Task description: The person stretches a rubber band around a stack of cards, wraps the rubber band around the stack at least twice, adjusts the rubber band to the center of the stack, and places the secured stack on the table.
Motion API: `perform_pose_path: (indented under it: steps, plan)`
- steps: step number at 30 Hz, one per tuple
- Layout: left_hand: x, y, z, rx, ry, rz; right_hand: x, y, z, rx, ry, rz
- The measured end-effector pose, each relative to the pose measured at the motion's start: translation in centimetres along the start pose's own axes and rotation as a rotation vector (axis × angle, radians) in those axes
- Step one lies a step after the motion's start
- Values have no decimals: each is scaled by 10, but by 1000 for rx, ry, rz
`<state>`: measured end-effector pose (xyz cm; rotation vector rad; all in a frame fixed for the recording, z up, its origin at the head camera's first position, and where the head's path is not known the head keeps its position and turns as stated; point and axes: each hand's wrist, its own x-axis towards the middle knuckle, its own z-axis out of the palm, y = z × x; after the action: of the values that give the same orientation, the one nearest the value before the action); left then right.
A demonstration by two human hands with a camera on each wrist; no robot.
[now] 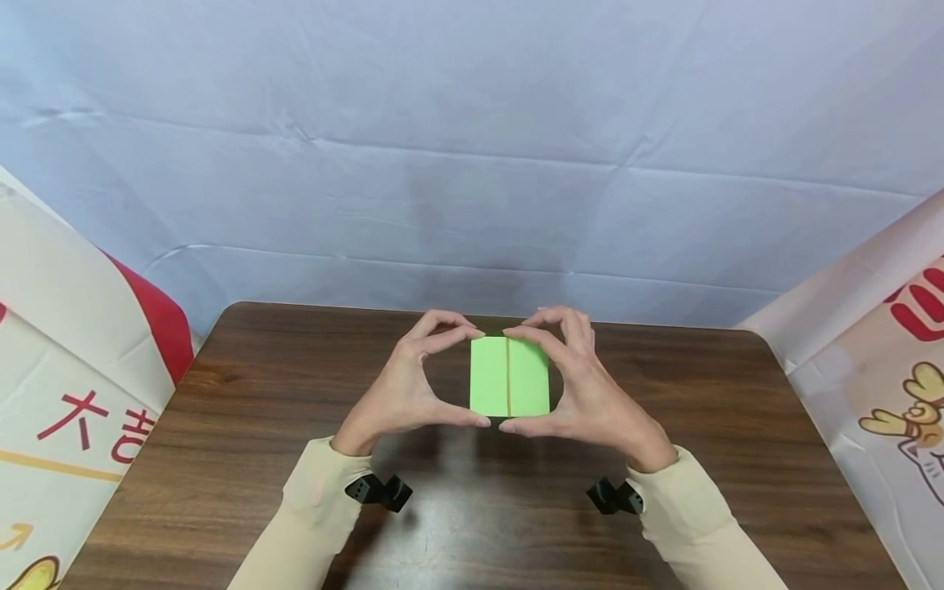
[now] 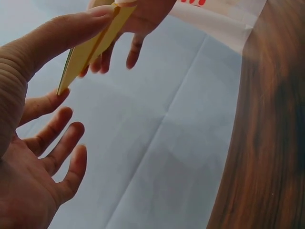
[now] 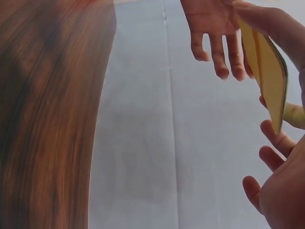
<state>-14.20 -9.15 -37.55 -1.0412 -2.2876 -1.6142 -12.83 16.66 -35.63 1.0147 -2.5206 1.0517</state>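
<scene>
A light green paper square (image 1: pixel 489 377) is held up over the table, with a thin tan line running down its middle. It looks yellowish and thin, seen nearly edge-on, in both wrist views. My left hand (image 1: pixel 413 385) pinches its left part, thumb at the lower edge and index fingertip at the upper corner. On the other side, my right hand (image 1: pixel 586 385) pinches it the same way, thumb below and index finger on the upper edge. The other fingers of the left hand (image 2: pixel 43 157) and of the right hand (image 3: pixel 286 176) stay off the paper, loosely bent.
A dark brown wooden table (image 1: pixel 243 442) lies under the hands. Behind it hangs a pale blue-white cloth (image 1: pixel 472 188). Printed white cloths hang at the left (image 1: pixel 66 369) and right (image 1: pixel 863 360). Each sleeve carries a small black wrist camera, left (image 1: pixel 379 492) and right (image 1: pixel 615 497).
</scene>
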Motion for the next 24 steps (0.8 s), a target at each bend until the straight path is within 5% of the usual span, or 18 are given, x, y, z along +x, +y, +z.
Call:
perform_pose_path:
  steps: [14,24]
  plan:
    - [-9,-16,-3,20,-37,-98,-7,18,1,-37,-38,28]
    - [-10,-37,6,257,-169,-257,-11,44,23,-27,-118,150]
